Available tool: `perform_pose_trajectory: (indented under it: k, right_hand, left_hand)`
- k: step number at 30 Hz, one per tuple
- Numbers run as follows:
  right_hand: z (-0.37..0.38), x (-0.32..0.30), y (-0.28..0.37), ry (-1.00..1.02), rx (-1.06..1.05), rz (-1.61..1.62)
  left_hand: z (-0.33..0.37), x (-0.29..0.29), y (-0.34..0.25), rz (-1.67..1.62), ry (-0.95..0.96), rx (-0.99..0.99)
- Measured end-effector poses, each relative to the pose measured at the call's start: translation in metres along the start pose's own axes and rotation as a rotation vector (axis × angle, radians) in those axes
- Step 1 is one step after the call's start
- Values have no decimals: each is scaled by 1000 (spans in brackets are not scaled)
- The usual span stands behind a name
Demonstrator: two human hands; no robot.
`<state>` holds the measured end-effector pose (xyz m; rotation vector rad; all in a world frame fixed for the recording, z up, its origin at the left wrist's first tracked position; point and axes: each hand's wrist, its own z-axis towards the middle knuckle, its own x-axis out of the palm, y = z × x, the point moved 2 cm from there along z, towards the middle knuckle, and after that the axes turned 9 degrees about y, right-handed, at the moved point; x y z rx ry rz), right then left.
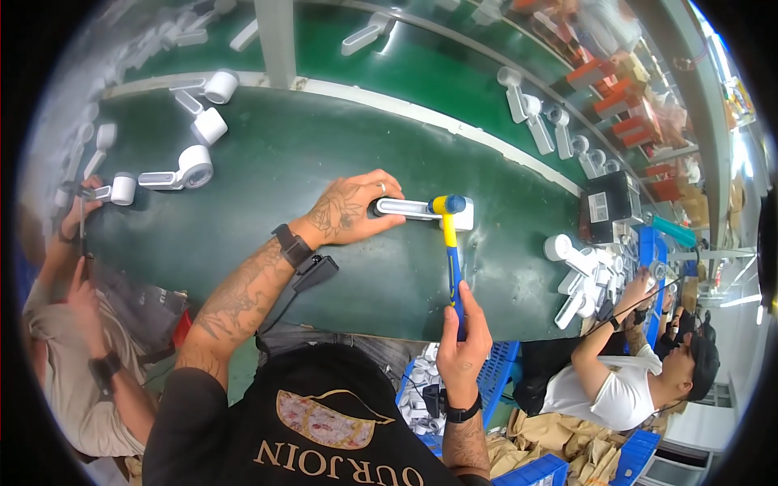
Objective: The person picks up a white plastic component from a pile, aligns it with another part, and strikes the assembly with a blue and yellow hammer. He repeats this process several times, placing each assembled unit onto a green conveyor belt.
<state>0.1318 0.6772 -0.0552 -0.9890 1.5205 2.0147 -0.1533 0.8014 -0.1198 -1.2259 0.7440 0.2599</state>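
Observation:
On the green worktable [324, 138], a white handheld device [412, 211] lies on its side, with a long handle to the left and a wider head at the right. My left hand [350, 209] grips the handle's left end between thumb and fingers. In my right hand [464, 344] is a mallet [451, 243] with a yellow and blue handle, held near the bottom. Its blue-tipped head is over the device's wide end and partly hides it. I cannot tell whether the two touch.
More white devices [194, 168] lie at the left, near a co-worker's hand [81, 206]. A pile of white devices [585, 271] and a black box [609, 206] are at the right. Beyond the pale rail [454, 125] runs a green conveyor [438, 73]. Blue crates [498, 373] stand below the near edge.

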Motion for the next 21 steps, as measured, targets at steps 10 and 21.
perform_pose_trajectory:
  k: [10,21]
  right_hand:
    - [9,3,17,8,-68,-124]
    - [1,-2,-13,-37,-32,-228]
  left_hand:
    - [2,8,3,-68,-49,42]
    - [4,8,-3,-110,-35,2]
